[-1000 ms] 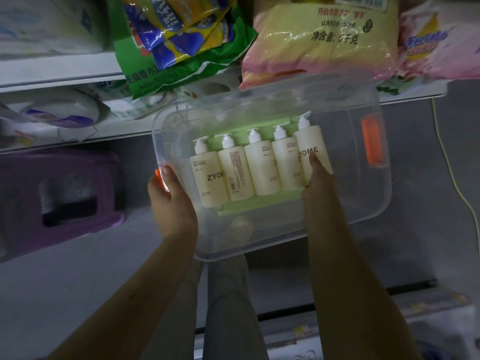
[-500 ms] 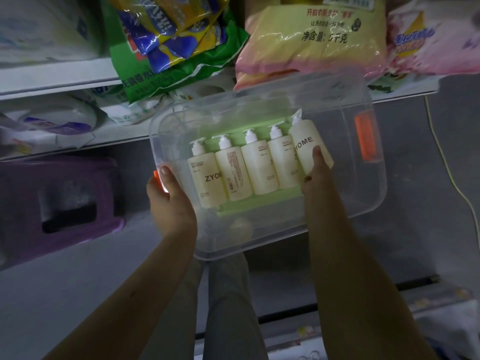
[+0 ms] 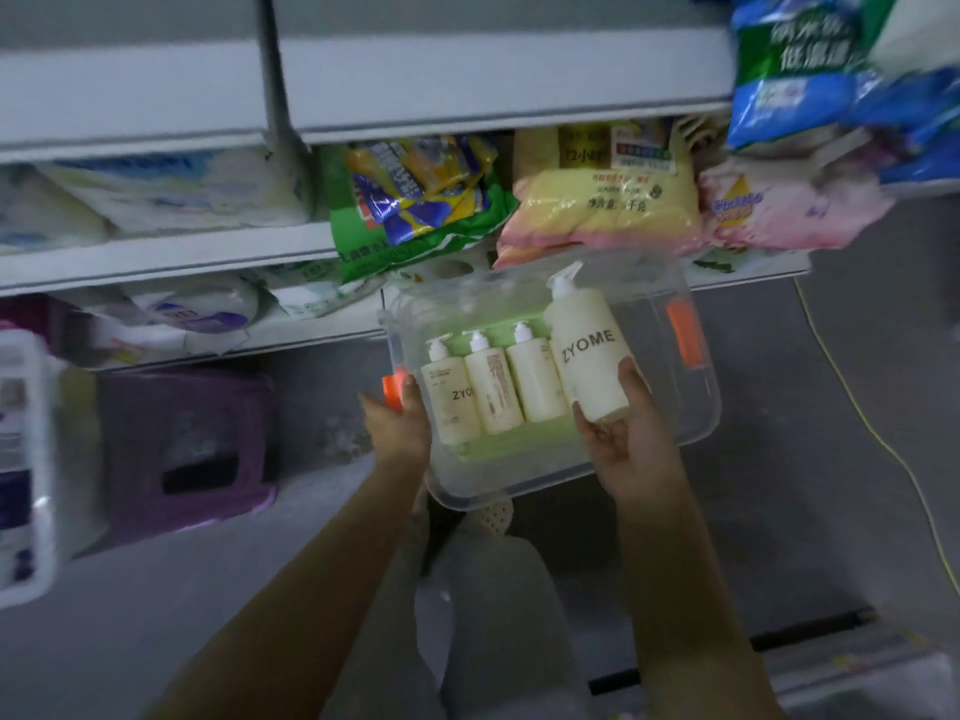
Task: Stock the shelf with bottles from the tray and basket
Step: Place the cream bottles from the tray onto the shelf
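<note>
A clear plastic bin [image 3: 691, 407] with orange latches rests on my lap. Inside it lies a green tray [image 3: 498, 449] with a row of cream pump bottles [image 3: 491, 392] lying side by side. My left hand [image 3: 397, 426] grips the bin's left edge by the orange latch [image 3: 393, 389]. My right hand [image 3: 621, 428] holds one cream bottle marked ZYOME [image 3: 587, 350], lifted above the row and tilted, pump pointing up toward the shelves.
White shelves [image 3: 467, 90] rise ahead; the top board is bare at the middle. Below it sit a green and yellow bag [image 3: 415, 200], a yellow bag [image 3: 602, 194] and a pink bag [image 3: 779, 210]. A purple stool [image 3: 187, 449] and white basket [image 3: 26, 459] stand left.
My right hand has taken the rightmost bottle and lifted it out of the row. My head has tilted up, so more of the shelves show.
</note>
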